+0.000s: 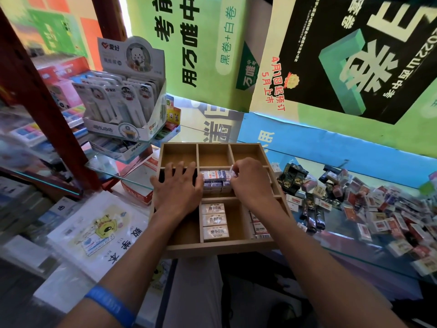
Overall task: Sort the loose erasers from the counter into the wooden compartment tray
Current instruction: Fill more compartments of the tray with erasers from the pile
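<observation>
1. The glass counter is the biggest thing here.
2. The wooden compartment tray sits on it, right in front of the person.
3. A big heap of loose erasers lies on the counter, just to the right of the tray.
4. A display box of pens stands to the left, behind the tray.
5. The left hand lies flat over the tray's middle left part, fingers spread out straight.
6. The right hand has bent fingers pinching one small wrapped eraser over the middle box.
7. Blue and white erasers fill that middle box.
8. Three white erasers lie in the front middle box.
</observation>
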Motion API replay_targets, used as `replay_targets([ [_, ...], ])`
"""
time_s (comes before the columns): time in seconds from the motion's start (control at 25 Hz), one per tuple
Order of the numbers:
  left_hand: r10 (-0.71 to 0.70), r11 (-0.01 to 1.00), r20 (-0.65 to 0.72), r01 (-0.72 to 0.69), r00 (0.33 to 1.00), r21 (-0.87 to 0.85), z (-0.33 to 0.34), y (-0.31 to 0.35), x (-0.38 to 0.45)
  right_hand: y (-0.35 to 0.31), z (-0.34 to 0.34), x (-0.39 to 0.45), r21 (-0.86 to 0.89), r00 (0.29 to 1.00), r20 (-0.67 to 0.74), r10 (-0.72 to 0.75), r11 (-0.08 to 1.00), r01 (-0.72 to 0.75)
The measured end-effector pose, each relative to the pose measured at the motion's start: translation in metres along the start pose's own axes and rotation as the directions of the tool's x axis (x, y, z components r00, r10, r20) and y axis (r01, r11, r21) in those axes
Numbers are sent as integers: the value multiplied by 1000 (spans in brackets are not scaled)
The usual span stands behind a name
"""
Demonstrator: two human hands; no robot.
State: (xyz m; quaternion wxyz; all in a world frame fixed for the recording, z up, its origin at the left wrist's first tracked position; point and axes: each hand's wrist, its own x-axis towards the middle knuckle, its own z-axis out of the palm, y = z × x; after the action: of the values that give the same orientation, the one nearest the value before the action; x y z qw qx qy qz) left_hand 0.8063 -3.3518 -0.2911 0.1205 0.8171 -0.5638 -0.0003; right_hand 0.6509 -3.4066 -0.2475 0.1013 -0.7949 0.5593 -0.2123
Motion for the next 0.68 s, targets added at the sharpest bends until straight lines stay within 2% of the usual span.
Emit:
replay_targets([
  [0.28,-2,1000,-8,2,1000,-13,2,0,0,-1,7,-4,-76,1000,-13,-22,997,21],
  [0.36,-2,1000,-7,2,1000,-10,2,0,0,6,5,-3,-126,998,35,-43,991,48],
  [0.52,-6,1000,-14,6,1000,-6,1,0,0,20,-10,-2,-163,968,245,-49,982,91],
  [0.68,-7,1000,-8,7,1000,0,2,1,0,14,-4,2,-196,978,204,-46,977,86],
])
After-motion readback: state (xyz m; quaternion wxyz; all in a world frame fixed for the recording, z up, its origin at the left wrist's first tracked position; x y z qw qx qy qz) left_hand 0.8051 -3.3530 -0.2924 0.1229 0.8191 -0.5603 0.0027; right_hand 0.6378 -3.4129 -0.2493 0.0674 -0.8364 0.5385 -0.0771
